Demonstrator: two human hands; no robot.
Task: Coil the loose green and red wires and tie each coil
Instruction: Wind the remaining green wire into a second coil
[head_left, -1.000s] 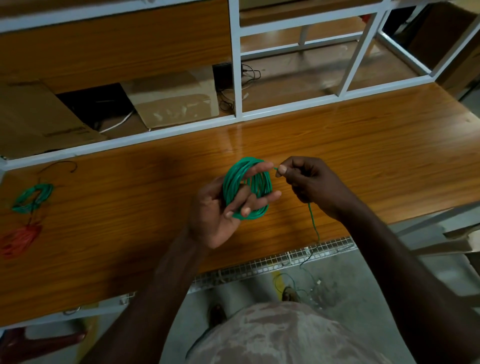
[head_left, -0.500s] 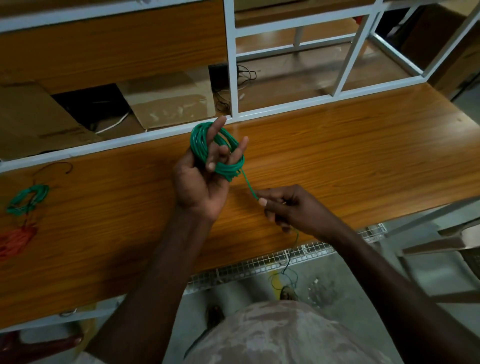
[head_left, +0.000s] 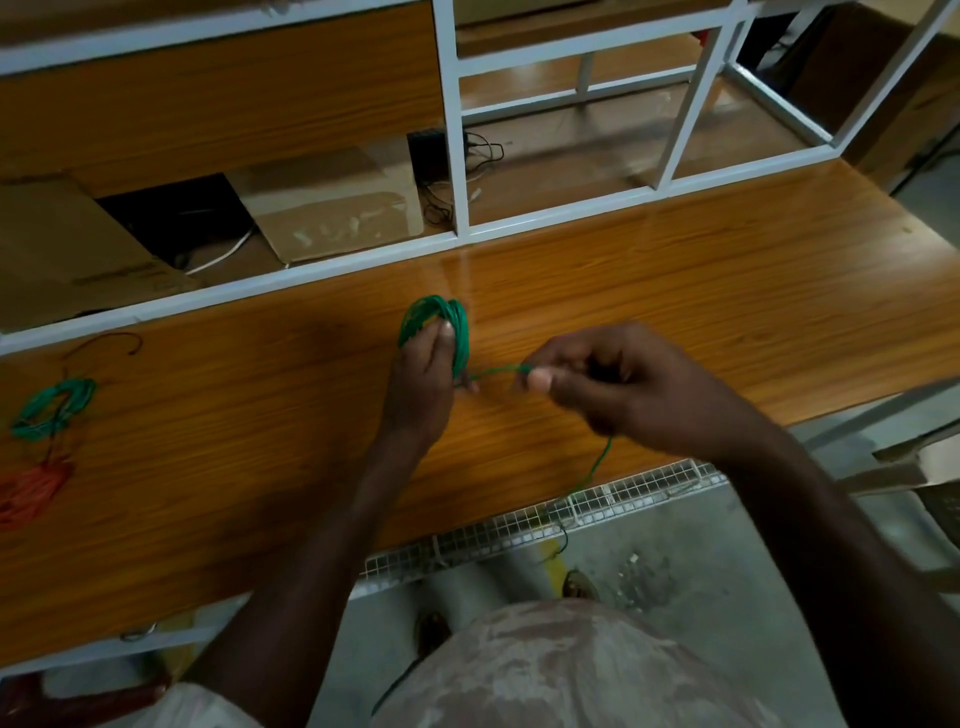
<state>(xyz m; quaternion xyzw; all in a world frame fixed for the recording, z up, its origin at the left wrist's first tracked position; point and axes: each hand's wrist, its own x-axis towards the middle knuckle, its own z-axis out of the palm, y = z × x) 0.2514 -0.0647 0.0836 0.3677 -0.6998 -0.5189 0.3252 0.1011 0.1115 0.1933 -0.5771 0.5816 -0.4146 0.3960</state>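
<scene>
1. While the left hand (head_left: 421, 379) grips the green coil (head_left: 441, 325) above the wooden bench (head_left: 727, 291), fingers curled through the loops, the right hand (head_left: 613, 382) just beside it pinches the loose green wire (head_left: 496, 371)
2. Keep that strand taut between the hands so each turn lies snug against the bundle
3. The tail trails down from the right hand off the bench edge, probably to the floor; feed it steadily to avoid snags

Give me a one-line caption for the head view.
Left hand holds a green wire coil while right hand pinches its loose tail over the wooden bench.
</scene>
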